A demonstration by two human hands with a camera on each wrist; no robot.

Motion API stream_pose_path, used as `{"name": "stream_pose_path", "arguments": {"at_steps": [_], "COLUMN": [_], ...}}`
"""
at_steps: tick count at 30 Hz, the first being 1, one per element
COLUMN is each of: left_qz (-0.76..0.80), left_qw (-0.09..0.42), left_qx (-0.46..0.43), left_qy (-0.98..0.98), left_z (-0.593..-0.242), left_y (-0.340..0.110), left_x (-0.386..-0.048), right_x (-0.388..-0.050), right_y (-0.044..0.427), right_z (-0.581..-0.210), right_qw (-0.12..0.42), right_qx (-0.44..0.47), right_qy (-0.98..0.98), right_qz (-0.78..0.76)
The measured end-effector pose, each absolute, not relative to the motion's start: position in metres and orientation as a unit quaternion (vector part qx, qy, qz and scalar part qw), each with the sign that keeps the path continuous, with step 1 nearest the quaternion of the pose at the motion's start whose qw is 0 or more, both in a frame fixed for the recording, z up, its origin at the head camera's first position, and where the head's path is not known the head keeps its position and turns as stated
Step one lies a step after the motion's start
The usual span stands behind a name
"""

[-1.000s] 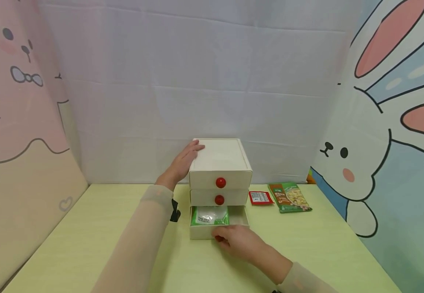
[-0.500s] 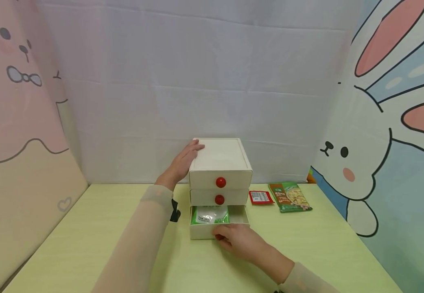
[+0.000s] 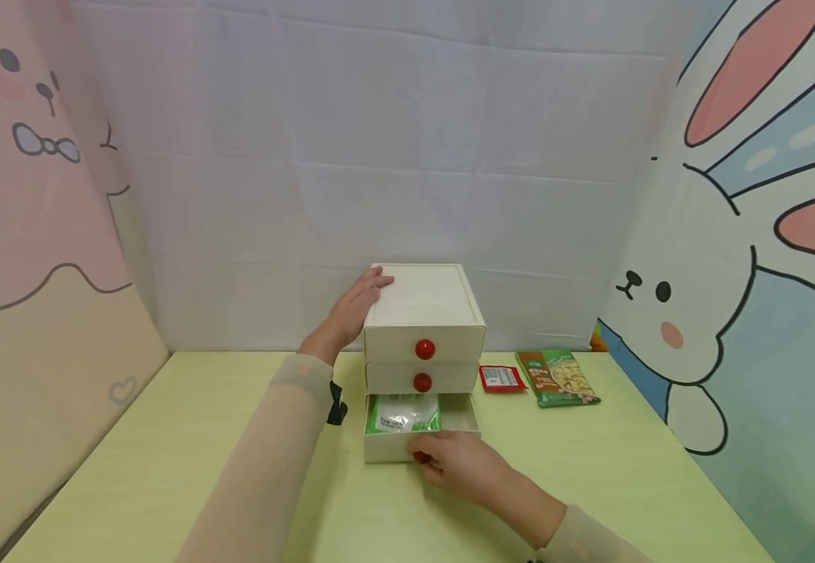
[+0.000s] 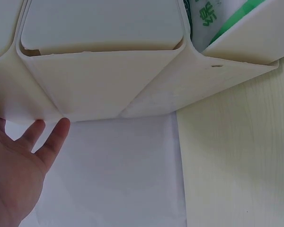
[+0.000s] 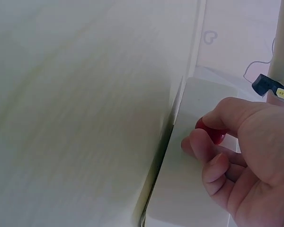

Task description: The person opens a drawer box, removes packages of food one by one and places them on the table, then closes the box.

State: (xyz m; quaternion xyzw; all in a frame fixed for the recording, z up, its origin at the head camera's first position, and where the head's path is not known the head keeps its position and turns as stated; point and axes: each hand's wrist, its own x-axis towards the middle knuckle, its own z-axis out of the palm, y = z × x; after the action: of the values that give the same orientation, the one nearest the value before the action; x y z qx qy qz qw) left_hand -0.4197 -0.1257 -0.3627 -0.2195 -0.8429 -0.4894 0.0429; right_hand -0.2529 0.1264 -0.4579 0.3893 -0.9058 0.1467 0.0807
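Observation:
A white drawer box (image 3: 421, 297) with three drawers stands at the back of the table. Its bottom drawer (image 3: 388, 447) is pulled out, and a green and white packet (image 3: 404, 413) lies in the drawer's left side. My right hand (image 3: 460, 467) pinches the red knob (image 5: 212, 131) of that drawer between thumb and fingers, as the right wrist view shows. With fingers straight, my left hand (image 3: 351, 313) rests against the box's left side and top edge. In the left wrist view its fingertips (image 4: 62, 124) touch the box wall.
Right of the box lie a small red packet (image 3: 501, 378) and a green and brown food packet (image 3: 558, 378). The two upper drawers are closed, each with a red knob (image 3: 425, 349). A white cloth (image 3: 407, 156) hangs right behind the box.
The bottom drawer and the right hand on its knob look almost still, at most a slight shift toward me. The left hand stays on the box.

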Motion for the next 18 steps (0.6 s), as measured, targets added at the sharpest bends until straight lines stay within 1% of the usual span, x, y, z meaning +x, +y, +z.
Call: {"name": "stream_pose_path", "arguments": {"at_steps": [18], "left_qz": [-0.496], "left_qw": [0.047], "left_qx": [-0.217], "left_qy": [-0.839], "left_z": [-0.364], "left_y": [-0.126], "left_x": [-0.419], "right_x": [-0.241], "right_y": [0.127], "right_z": [-0.457], "right_qw": [0.071], "right_qx": [0.403], "right_qy": [-0.903], "right_qz": [0.133]}}
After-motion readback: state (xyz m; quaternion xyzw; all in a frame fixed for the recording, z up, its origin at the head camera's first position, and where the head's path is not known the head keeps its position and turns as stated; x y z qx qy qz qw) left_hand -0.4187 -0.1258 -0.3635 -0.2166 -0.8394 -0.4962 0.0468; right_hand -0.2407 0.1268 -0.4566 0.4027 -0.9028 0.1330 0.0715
